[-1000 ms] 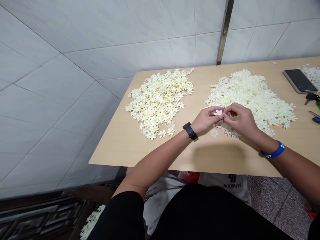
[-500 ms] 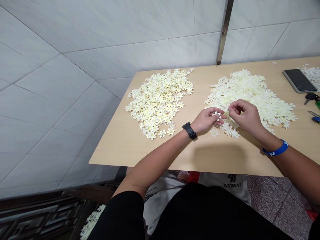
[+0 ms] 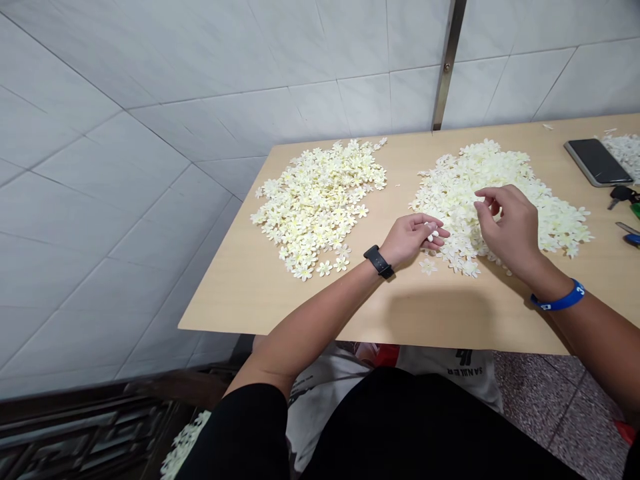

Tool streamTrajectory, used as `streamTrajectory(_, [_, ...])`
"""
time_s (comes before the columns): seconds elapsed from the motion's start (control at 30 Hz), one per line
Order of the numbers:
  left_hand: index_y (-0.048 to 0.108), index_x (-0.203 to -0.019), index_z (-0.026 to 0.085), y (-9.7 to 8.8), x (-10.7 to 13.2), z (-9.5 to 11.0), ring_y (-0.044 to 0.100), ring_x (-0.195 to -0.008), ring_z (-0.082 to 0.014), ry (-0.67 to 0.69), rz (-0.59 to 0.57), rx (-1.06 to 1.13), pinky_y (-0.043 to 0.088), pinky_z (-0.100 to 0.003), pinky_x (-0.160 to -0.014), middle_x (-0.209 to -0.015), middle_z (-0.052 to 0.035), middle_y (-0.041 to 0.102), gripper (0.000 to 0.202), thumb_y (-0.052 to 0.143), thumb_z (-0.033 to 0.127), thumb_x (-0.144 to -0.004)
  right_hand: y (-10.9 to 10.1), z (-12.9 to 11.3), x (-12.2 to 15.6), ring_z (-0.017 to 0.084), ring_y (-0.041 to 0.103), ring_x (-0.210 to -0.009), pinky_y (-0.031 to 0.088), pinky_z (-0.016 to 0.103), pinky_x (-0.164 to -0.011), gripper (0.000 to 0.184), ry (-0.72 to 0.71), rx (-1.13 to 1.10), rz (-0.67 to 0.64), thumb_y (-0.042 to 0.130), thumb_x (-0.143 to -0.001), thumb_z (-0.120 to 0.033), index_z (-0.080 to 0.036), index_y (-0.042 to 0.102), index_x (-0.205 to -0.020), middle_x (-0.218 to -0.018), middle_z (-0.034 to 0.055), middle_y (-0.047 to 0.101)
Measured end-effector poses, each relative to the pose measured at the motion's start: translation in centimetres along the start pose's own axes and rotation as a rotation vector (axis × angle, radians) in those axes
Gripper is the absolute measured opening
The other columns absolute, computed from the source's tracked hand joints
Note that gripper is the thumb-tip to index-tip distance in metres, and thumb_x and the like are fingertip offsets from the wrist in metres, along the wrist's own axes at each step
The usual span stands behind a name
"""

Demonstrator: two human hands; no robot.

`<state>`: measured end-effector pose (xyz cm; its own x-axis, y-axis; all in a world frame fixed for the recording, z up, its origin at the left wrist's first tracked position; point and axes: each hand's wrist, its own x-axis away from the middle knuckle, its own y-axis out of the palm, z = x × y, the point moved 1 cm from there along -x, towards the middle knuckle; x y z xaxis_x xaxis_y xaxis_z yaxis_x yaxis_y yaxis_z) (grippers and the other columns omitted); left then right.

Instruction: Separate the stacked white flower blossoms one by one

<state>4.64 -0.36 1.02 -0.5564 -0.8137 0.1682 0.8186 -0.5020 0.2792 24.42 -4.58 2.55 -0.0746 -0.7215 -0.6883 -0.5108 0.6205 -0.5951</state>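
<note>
Fingers of the left hand [image 3: 411, 241] are pressed together, pinching a small white five-petalled artificial flower [image 3: 432, 234] beside a cream-white flower heap [image 3: 500, 170] on a pale wooden tabletop [image 3: 400, 307]. The right hand [image 3: 510, 230] is held above that heap, fingers parted. Single-flower handling appears in hand; a pinch by the right fingers seems called for.

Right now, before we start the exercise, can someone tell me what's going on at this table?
A person is working with bare hands at a light wooden table. Their left hand pinches a small white flower in its fingers, while their right hand hovers, apparently empty, over a pile of pale cream flowers. A pile of yellow-centred flowers lies to the left, and a phone sits near the far edge.
</note>
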Motion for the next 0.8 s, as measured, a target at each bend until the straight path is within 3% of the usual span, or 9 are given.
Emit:
streamTrajectory(0.1, [0.064,-0.092,0.008,0.0,0.0,-0.1,0.069,-0.062,-0.0099,0.01,0.0,-0.017,0.058,-0.025,-0.066,-0.083,-0.0106,0.076,0.013,0.065,0.02,-0.096,0.0,-0.5,0.2,0.022,0.058,-0.069,0.048,0.039,-0.066,0.014,-0.052,-0.048,-0.024,0.056,-0.097,-0.025,-0.024,0.069,-0.101,-0.081,0.0065,0.063])
streamTrajectory(0.43, [0.062,-0.087,0.008,0.0,-0.2,-0.3,0.07,-0.06,-0.0111,0.006,-0.001,-0.033,0.058,-0.022,-0.062,-0.068,-0.004,0.07,0.026,0.071,0.032,-0.093,1.5,-1.9,1.1,0.021,0.065,-0.075,0.052,0.037,-0.068,0.011,-0.262,-0.258,-0.282,0.062,-0.096,-0.027,-0.024,0.071,-0.092,-0.082,0.0066,0.07])
streamTrajectory(0.63, [0.062,-0.086,0.008,0.2,-0.1,-0.6,0.069,-0.061,-0.0106,0.019,0.02,-0.041,0.06,-0.024,-0.065,-0.068,-0.0035,0.07,0.018,0.064,0.022,-0.096,1.8,-2.1,1.4,0.021,0.063,-0.072,0.05,0.036,-0.066,0.013,-0.265,-0.266,-0.294,0.061,-0.096,-0.024,-0.023,0.073,-0.09,-0.079,0.0064,0.069])
streamTrajectory(0.8, [0.062,-0.086,0.009,0.2,0.0,-0.9,0.069,-0.062,-0.0108,0.074,0.028,-0.079,0.06,-0.025,-0.066,-0.069,-0.0031,0.07,0.02,0.067,0.027,-0.095,1.8,-2.2,1.5,0.019,0.063,-0.07,0.049,0.034,-0.062,0.014,-0.199,-0.259,-0.318,0.061,-0.095,-0.023,-0.023,0.073,-0.088,-0.078,0.0054,0.069])
